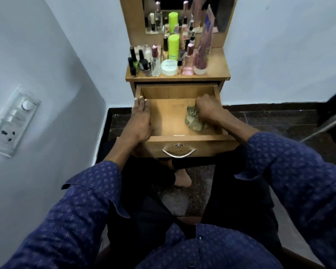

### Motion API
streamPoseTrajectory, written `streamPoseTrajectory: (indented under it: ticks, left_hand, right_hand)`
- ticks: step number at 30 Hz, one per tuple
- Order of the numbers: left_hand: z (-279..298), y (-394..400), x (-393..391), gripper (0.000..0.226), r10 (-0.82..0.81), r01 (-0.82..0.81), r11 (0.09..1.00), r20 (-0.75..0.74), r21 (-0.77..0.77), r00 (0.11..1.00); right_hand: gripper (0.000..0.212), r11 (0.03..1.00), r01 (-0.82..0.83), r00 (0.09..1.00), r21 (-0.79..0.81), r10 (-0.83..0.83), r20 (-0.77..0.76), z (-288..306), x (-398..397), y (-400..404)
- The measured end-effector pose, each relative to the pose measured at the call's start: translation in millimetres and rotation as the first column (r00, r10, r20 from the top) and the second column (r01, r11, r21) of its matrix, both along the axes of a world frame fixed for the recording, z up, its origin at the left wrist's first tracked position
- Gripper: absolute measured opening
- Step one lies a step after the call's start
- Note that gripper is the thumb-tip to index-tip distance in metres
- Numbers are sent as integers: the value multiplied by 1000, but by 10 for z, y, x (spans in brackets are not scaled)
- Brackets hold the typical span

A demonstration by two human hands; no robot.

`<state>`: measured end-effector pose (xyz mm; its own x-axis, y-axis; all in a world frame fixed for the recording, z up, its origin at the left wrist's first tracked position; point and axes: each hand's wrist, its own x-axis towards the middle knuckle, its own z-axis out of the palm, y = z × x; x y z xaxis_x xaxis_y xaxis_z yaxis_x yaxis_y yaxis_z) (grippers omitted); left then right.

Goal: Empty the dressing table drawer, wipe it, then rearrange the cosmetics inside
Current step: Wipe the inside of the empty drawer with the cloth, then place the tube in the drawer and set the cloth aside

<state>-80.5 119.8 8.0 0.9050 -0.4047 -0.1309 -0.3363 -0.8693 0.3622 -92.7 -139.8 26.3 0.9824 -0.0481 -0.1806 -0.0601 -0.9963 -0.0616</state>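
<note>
The wooden drawer of the dressing table is pulled out, with only a crumpled greenish cloth on its floor at the right. My right hand grips that cloth, fingers curled over its top. Along the drawer's left wall lies my left hand, fingers straight and pointing toward the back. Cosmetics stand crowded on the table top: nail polish bottles, a white cream jar, a lime green can, a pink perfume bottle and a tall pink tube.
A mirror rises behind the cosmetics. The drawer front carries a metal handle just above my knees. A wall with a switch panel stands close on the left; dark floor and a metal chair leg lie to the right.
</note>
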Motion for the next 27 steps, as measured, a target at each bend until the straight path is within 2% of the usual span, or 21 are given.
streamPoseTrajectory:
  ticks: [2, 4, 6, 10, 17, 23, 25, 27]
  left_hand:
    - [83, -129, -38, 89, -43, 40, 998, 49, 42, 998]
    - [185, -308, -64, 88, -77, 76, 997, 51, 20, 996]
    - [290, -530, -69, 85, -83, 88, 994, 72, -59, 994]
    - [476, -950, -9, 76, -42, 94, 974, 241, -207, 970]
    - [663, -1389, 167, 60, 45, 99, 929, 374, -356, 927]
    - [644, -1541, 257, 46, 26, 122, 910, 349, -395, 937]
    - [638, -1582, 269, 40, 29, 127, 899, 346, -420, 938]
    - [641, -1615, 273, 37, 33, 127, 894, 345, -430, 938]
  right_hand:
    - [6, 995, 29, 997, 101, -21, -81, 59, -86, -100]
    - [25, 974, 43, 996, 223, -23, -90, 113, -136, -190]
    - [33, 945, 62, 998, 321, -57, -27, 256, -189, -296]
    - [38, 870, 115, 976, 480, -188, 108, 613, -183, -614]
    - [40, 812, 138, 897, 567, -345, 276, 1088, 3, -1303]
    - [33, 809, 123, 812, 575, -416, 410, 1168, 535, -1266]
    - [38, 811, 98, 820, 577, -395, 415, 1092, 730, -1202]
    - [45, 822, 81, 871, 563, -333, 361, 981, 893, -1165]
